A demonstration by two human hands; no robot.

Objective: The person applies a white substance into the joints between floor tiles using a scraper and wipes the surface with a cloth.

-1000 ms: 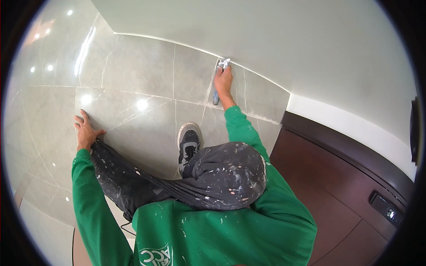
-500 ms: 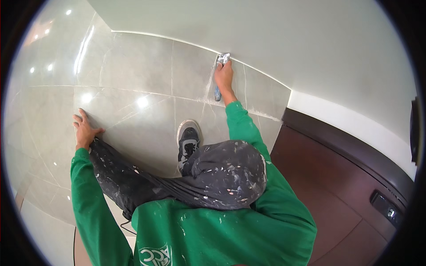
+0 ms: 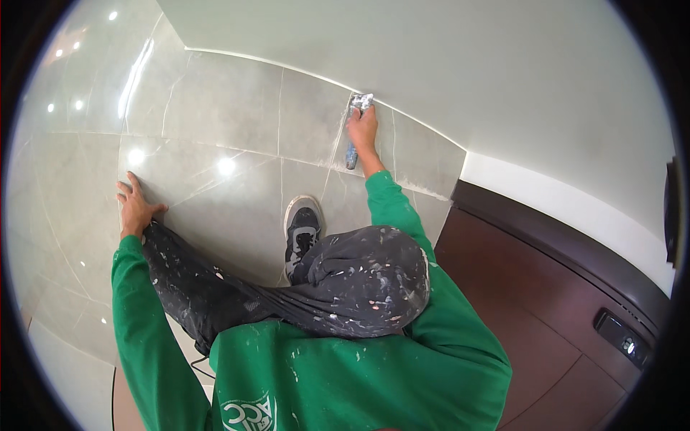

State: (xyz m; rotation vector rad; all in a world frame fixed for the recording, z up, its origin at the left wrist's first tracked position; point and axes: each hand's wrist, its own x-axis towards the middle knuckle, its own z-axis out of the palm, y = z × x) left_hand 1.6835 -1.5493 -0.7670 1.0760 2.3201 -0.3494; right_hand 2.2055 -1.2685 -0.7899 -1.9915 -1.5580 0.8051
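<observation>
Indeed, the right hand (image 3: 363,129) is closed around a blue-handled scraper with white-smeared blade (image 3: 362,102) at the foot of the pale grey wall (image 3: 431,57), the left hand (image 3: 135,210) spreads its fingers well apart, and careless tilting could perhaps scratch the glossy grey tiles (image 3: 230,100).

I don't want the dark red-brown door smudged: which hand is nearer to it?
Right. The right hand, holding the blue-handled scraper, is up and left of the door in the picture; the left hand is farther left, beyond the shoe.
</observation>
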